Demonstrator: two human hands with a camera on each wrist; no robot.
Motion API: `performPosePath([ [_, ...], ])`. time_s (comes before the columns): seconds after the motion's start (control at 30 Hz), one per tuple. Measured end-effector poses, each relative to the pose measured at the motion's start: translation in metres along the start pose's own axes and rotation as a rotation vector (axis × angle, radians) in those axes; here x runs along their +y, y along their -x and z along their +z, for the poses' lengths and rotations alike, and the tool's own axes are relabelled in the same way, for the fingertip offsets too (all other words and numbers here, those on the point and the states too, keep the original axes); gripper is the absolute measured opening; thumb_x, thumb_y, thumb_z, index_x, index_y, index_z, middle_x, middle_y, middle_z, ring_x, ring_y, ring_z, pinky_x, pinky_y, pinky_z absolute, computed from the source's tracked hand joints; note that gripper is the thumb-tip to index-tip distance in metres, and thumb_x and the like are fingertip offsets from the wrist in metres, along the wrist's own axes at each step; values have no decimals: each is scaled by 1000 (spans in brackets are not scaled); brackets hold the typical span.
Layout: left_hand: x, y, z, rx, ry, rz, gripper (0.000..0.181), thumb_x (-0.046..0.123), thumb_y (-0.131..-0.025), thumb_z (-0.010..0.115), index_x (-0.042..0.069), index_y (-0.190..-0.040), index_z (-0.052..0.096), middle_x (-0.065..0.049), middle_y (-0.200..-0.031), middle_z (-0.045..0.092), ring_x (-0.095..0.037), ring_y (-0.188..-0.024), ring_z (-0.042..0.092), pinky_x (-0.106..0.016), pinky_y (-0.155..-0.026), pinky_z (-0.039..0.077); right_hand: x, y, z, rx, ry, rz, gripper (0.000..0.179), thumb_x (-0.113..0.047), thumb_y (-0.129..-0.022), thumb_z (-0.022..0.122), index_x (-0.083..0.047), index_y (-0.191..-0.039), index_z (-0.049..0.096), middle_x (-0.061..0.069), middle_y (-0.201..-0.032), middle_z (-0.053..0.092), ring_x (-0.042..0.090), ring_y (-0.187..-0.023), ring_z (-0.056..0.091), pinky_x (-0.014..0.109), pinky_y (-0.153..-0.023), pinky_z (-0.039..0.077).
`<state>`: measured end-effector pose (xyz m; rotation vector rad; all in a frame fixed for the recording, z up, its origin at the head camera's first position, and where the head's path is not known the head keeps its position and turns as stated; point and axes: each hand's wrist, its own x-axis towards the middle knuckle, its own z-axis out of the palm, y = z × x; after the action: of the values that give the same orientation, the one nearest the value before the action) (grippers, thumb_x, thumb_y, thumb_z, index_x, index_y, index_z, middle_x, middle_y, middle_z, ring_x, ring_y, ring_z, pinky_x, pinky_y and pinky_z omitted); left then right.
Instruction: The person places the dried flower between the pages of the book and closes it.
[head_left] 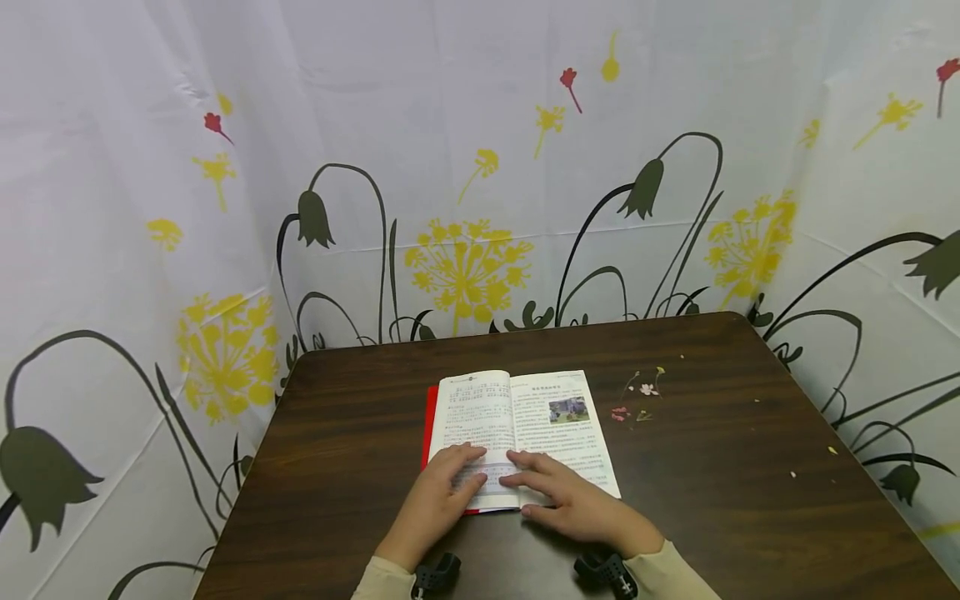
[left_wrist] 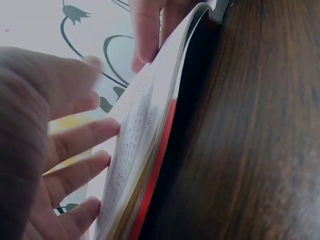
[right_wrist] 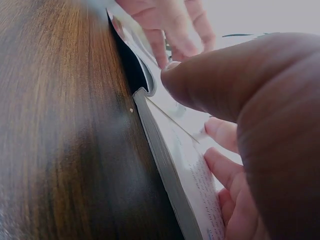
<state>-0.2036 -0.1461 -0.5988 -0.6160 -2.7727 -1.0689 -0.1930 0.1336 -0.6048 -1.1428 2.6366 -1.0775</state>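
An open book point(head_left: 476, 412) lies on the dark wooden table, printed text on both pages and a small colour picture point(head_left: 568, 410) on the right one. My left hand point(head_left: 442, 490) rests on the lower left page with fingers spread. In the left wrist view its fingertips touch the page point(left_wrist: 131, 145), near the red cover edge point(left_wrist: 156, 185). Across the fold, my right hand point(head_left: 573, 502) lies over the lower right page, fingers extended toward the centre. The right wrist view shows its thumb point(right_wrist: 215, 80) held above the fold of the book point(right_wrist: 182, 165).
Small pressed flowers point(head_left: 647, 389) lie right of the book, and several pale specks dot the table point(head_left: 720, 467) farther right. A white curtain point(head_left: 480, 125) printed with flowers hangs behind and at both sides. Dark bands point(head_left: 606, 573) circle both wrists.
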Motion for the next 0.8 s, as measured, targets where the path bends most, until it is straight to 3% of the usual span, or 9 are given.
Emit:
performPosePath([
  [0.1,-1,-2,0,23,11,7,36,25,-102,78,21,-137,74,-3,-146,72,-30,-145,62,-59,-124,47,-1,0,0,-3,-14,16,48,-28,-105,74,-29,-152,63,7,-173,45,35,-160,44,61,-126,42],
  [0.27,0,-2,-1,68,81,-43,37,24,-102,77,23,-138,75,-11,-152,68,-45,-151,55,-66,-126,40,-3,-1,-1,0,-31,32,47,-26,-105,73,-28,-151,64,8,-173,46,36,-160,43,61,-127,41],
  [0.37,-1,-1,0,-6,76,-36,49,27,-101,79,22,-149,68,-10,-161,61,-43,-157,47,-66,-129,35,-5,-1,-2,0,-31,30,47,-24,-104,74,-27,-151,65,8,-172,46,36,-160,43,61,-127,41],
  [0.53,-5,-2,6,-175,10,39,66,32,-102,78,17,-162,54,-5,-175,43,-31,-167,32,-62,-137,21,-5,-1,-3,-1,-20,27,55,-9,-100,75,-26,-151,64,9,-172,46,36,-159,44,59,-127,43],
  [0.67,-7,-1,8,-176,13,47,70,32,-99,81,16,-162,53,-4,-178,38,-30,-169,29,-62,-137,19,-4,-1,-3,1,-19,24,65,3,-93,71,-26,-151,64,10,-172,46,36,-159,45,56,-126,44],
  [0.8,-8,0,7,-186,18,46,75,34,-96,84,17,-162,53,-6,-178,37,-32,-169,28,-64,-137,18,-2,-1,-1,-5,-28,31,65,3,-94,71,-29,-151,63,9,-172,46,34,-159,45,55,-126,44],
])
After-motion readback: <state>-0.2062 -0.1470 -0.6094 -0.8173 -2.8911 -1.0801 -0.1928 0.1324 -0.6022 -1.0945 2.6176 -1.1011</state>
